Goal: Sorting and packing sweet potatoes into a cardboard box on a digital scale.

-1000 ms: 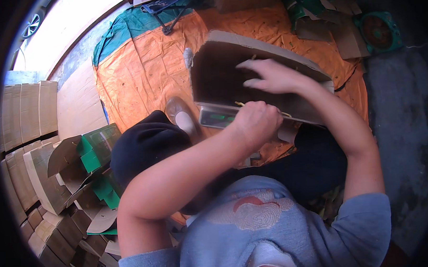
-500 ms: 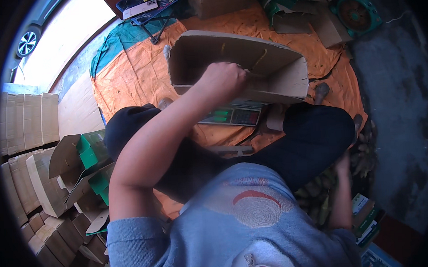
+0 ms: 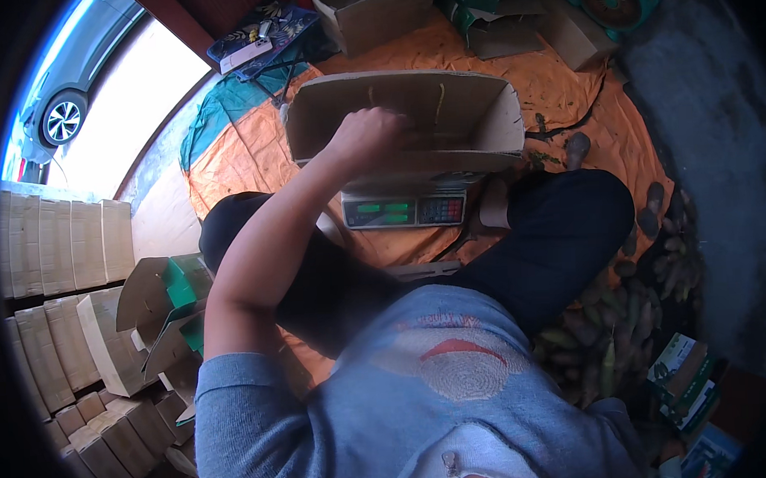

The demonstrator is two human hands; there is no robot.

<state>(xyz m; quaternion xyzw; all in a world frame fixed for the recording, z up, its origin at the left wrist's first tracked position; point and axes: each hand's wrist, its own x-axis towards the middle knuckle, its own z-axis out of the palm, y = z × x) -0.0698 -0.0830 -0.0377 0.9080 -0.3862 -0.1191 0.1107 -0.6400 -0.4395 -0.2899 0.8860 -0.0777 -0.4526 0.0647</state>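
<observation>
My L hand (image 3: 368, 137) was over the open top of a long cardboard box (image 3: 500, 130), wrist bent, fingers curled in approx. a loose fist. It was a bit blurry & the fingertips were hidden, so couldn't tell if it had hold of anything. It was nearest the L-side rope handle (image 3: 371, 94) on the box's far wall; the other yellow rope handle (image 3: 439, 104) hung well to its R. My R hand was out of view, so can't say how open it was or what it held.

Box stood just beyond the display of a digital scale (image 3: 406, 211) w/ green readouts & a keypad, btwn my bent knees. Under all that was an orange tarp (image 3: 556, 95). A heap of brownish tubers (image 3: 609, 332) lay by my R thigh, w/ green-and-white cartons (image 3: 684, 371) near it. Stacked cardboard cartons (image 3: 63, 244) stood at far L. Up top: a blue folding table (image 3: 293, 29) w/ a phone (image 3: 247, 54) on it, & a teal fan (image 3: 616, 0) at upper R.
</observation>
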